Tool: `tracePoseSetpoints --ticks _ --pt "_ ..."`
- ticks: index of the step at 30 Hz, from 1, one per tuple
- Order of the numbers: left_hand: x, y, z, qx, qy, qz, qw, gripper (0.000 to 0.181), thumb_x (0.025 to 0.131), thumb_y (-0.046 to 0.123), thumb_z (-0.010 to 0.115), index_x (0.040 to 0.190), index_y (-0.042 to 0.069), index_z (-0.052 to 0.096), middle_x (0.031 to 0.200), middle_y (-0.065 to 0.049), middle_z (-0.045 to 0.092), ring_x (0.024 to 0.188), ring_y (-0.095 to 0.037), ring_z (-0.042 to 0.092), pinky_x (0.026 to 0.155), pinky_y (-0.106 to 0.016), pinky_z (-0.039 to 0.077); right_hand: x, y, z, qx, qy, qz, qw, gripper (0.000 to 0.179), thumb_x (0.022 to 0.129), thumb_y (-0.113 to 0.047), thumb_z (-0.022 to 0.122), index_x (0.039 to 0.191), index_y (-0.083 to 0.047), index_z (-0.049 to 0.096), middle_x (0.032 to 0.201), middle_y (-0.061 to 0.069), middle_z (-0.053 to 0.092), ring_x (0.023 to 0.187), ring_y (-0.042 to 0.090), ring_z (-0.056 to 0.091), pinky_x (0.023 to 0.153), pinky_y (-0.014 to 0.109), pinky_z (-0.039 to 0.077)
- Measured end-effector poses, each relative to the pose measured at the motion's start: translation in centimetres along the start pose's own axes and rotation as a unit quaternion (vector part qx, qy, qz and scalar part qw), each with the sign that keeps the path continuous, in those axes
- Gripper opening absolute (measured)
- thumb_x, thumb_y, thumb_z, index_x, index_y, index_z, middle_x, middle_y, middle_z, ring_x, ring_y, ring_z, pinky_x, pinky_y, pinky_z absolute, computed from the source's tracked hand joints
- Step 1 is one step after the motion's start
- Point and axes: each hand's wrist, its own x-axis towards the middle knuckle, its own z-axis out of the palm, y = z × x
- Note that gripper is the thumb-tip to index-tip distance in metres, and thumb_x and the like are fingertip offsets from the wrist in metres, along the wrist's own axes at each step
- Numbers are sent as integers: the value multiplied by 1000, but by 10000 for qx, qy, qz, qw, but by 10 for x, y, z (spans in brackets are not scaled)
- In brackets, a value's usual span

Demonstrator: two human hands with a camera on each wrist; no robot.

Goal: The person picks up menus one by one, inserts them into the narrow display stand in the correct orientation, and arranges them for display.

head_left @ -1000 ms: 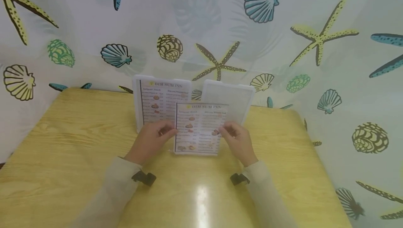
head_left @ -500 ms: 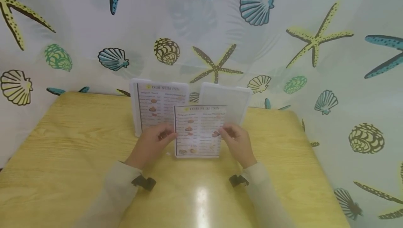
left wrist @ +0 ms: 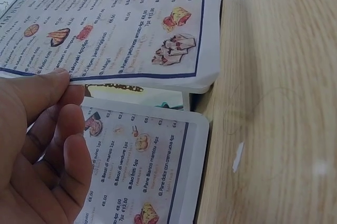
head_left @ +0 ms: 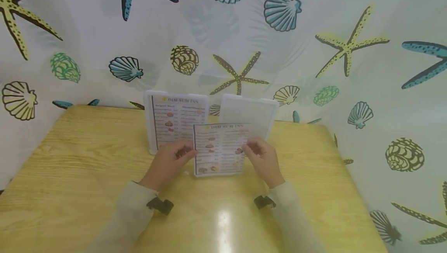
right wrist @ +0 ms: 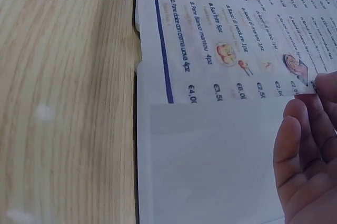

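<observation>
Between both hands is a printed dim sum menu sheet [head_left: 220, 152], its text side facing the head camera. My left hand [head_left: 165, 166] pinches its left edge between thumb and fingers. On the opposite edge, my right hand [head_left: 265, 162] pinches it the same way. Behind it, at the left, a white-rimmed menu holder [head_left: 165, 123] with the same print stands upright. To its right stands a second white holder [head_left: 260, 109] with a blank face, partly covered by the held sheet. The right wrist view shows the sheet's edge [right wrist: 226, 101] overlapping the blank white panel [right wrist: 210, 161].
The light wooden table [head_left: 84, 175] spreads under both arms. A small white scrap [left wrist: 238, 157] lies on it near the left hand. A white curtain [head_left: 307, 63] printed with shells and starfish hangs behind and to the right of the table.
The held menu's top edge has come down in the head view, so the sheet looks shorter and more tilted. Both hands keep their grip. The whole head view has shifted slightly.
</observation>
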Motion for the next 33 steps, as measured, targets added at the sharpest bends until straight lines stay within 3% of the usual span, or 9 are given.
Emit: tracePoseSetpoints --ticks 7,14,22,28,33 --pt "-2 2 0 -12 -48 -50 10000 13 101 27 69 105 16 74 94 4 72 80 -15 60 75 -33 51 -2 0 1 20 -5 147 9999 9 101 -3 64 102 5 68 99 20 75 96 37 71 95 43 54" --pt "-3 -2 4 -64 -2 -77 9999 16 101 30 70 106 15 72 94 3 72 81 -15 61 75 -33 52 0 39 4 -28 224 -101 9997 11 101 -15 68 100 -5 71 97 8 77 93 23 72 89 36 57" --pt "-3 0 4 -318 55 -55 9995 22 101 35 68 112 16 72 98 3 72 84 -16 62 76 -34 53 3 39 4 240 386 -202 9988 9 101 -10 66 101 -2 70 94 13 76 89 20 73 82 31 61" --pt "4 3 8 -511 54 117 9986 24 102 34 67 118 16 69 105 2 72 90 -15 66 79 -35 57 8 37 -2 186 619 -384 9972 8 101 0 63 103 5 68 96 20 75 91 27 74 83 29 61" --pt "8 5 15 -750 86 247 9968 24 103 30 66 122 15 68 110 0 71 98 -16 66 82 -35 58 8 19 -7 106 781 -556 9953 7 100 4 61 103 9 67 95 23 74 88 27 73 82 23 58"
